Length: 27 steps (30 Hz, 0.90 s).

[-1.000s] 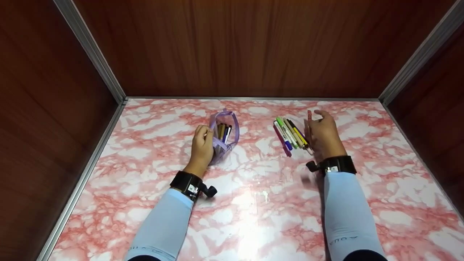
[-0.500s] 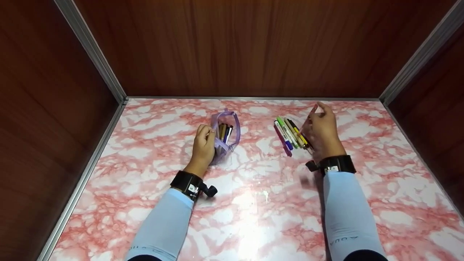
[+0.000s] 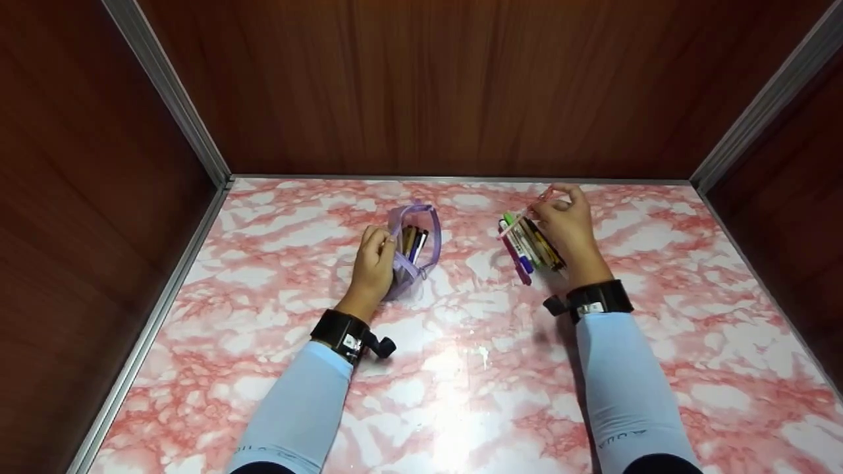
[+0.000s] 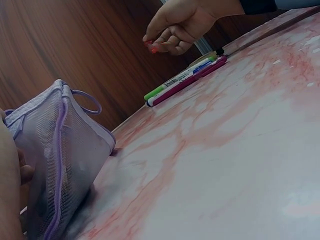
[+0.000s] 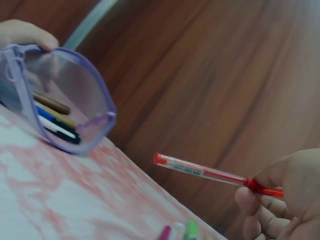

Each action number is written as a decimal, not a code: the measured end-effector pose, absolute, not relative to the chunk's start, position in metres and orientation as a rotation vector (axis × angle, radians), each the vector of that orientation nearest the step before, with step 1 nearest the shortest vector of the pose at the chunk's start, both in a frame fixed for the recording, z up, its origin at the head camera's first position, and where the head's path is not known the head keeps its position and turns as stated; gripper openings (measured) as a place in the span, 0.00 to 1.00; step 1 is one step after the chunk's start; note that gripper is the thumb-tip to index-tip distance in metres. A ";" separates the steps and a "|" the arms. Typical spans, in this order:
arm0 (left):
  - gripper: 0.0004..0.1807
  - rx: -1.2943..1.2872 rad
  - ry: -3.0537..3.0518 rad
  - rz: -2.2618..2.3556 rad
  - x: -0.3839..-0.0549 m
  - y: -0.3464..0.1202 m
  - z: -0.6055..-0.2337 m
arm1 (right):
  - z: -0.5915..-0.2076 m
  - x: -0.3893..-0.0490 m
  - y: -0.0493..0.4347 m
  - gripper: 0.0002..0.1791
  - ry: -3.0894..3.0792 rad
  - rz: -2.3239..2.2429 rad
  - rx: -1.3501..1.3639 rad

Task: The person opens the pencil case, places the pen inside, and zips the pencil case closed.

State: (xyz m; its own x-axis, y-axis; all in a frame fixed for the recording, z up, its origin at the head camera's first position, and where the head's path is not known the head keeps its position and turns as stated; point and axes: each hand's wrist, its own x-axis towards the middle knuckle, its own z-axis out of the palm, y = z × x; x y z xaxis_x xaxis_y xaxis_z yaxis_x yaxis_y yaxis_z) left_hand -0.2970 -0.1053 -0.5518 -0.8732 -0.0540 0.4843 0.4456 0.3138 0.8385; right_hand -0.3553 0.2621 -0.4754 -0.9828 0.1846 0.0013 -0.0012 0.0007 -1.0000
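Note:
My left hand (image 3: pixel 374 262) grips the near-left edge of a purple mesh pencil case (image 4: pixel 77 150), whose zipped mouth gapes toward the right. Several pens (image 5: pixel 57 117) lie inside it, brown, blue, white and black ones among them. Between the thumb and fingertips of my right hand (image 3: pixel 570 227) is a clear-barrelled red pen (image 5: pixel 210 172), pinched at its red clip end. In the head view that pen slants above a row of pens and markers (image 3: pixel 527 250) on the table. The row includes a magenta pen (image 4: pixel 210 69) and a green-ended marker (image 4: pixel 155 91).
The red-and-white marbled tabletop (image 3: pixel 454 368) carries everything. Brown wood-grain panels (image 3: pixel 421 85) rise behind it and at both sides, with grey metal strips (image 3: pixel 174 92) along the corners. Each wrist wears a black camera band (image 3: pixel 339 332).
My right hand has moved left, and the red pen has swung from upright to slanting across the row of pens. The left hand and pencil case have shifted slightly right.

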 end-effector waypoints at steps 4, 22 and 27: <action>0.10 -0.343 -2.148 -1.602 -0.298 -0.105 -0.552 | -0.477 -0.355 0.239 0.29 -2.042 2.170 -0.095; 0.10 -0.324 -2.130 -1.663 -0.298 -0.105 -0.555 | -0.496 -0.353 0.158 0.31 -2.072 2.142 0.036; 0.09 -0.329 -2.121 -1.657 -0.298 -0.106 -0.554 | -0.504 -0.346 0.139 0.30 -2.113 2.146 0.057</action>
State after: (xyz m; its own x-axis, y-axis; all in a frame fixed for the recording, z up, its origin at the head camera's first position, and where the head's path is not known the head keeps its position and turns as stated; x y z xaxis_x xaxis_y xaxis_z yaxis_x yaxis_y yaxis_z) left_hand -0.2976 -0.1055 -0.5540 -0.8809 -0.0734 0.4676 0.4359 0.2589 0.8619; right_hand -0.3463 0.1391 -0.5038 -0.9910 0.0654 0.1171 -0.1181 -0.0118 -0.9929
